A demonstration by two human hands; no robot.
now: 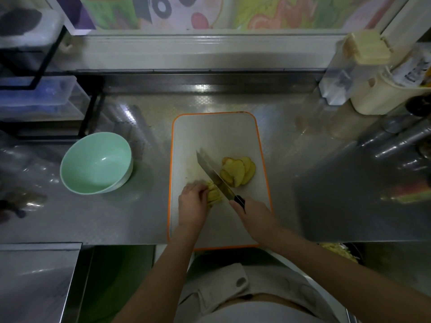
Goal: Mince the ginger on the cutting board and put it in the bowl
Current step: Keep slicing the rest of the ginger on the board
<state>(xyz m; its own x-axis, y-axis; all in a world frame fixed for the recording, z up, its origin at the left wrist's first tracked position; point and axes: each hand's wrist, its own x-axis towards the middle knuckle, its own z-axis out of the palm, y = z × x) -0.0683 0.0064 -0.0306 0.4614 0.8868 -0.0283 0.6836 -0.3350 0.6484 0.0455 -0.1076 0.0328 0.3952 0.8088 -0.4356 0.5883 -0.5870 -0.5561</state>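
Nearest to me, two bare forearms reached out over the front edge of the steel counter [326,178] onto a white cutting board [210,134] with an orange rim, whose near edge overhung the counter a little. On the right, the right hand [254,214] was wrapped tight around the dark handle of a knife [215,177], whose blade ran away and to the left across the board. Opposite it, the left hand [192,201] sat knuckles up with its fingers curled down onto a small stack of ginger strips [213,194], pinning them to the board right against the left face of the blade. Just beyond the blade, on its right side, a fan of ginger slices [239,170] lay overlapping on the board, uncut and touching nothing but each other and the board. Farther left, well apart from the board, a pale green bowl [95,163] stood on the counter with nothing in it. Farther back on the right a clear container with a cream lid [356,64] stood beside a cream tub [384,94], and on the left a black wire rack [44,73] held clear plastic boxes. Behind everything ran a window ledge under a bright cartoon picture [198,12].
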